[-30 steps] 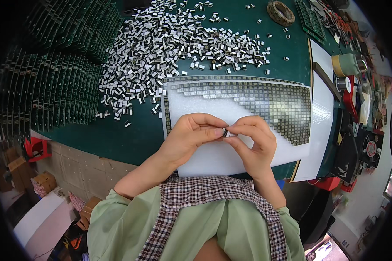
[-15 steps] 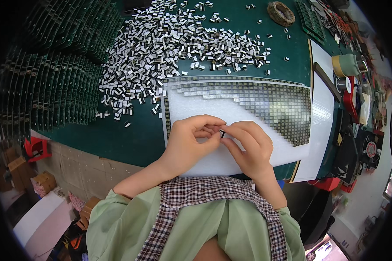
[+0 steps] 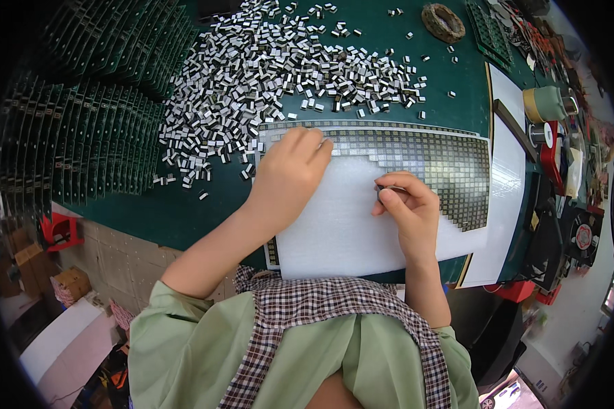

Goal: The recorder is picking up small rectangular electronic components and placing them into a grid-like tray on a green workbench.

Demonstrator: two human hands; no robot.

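My left hand reaches over the left end of the rows of small dark square electronic pieces. Its fingers are pinched together near the rows' lower edge, and they hide whatever is between them. Over the bare part of the white foam sheet, my right hand is closed, thumb against forefinger. A small dark bit shows at those fingertips, too little to tell its kind. The neat rows cover the sheet's upper and right side, stepping down toward the right.
A large heap of small white-and-black components spreads beyond the sheet. Green circuit boards stand in dense stacks at left. Farther right are a tape roll, a dark bar and a solder wire spool.
My hands, together over the foam sheet before, are now apart. The left has moved up and left onto the rows; the right has shifted slightly right. The small black-and-white component between them no longer shows.
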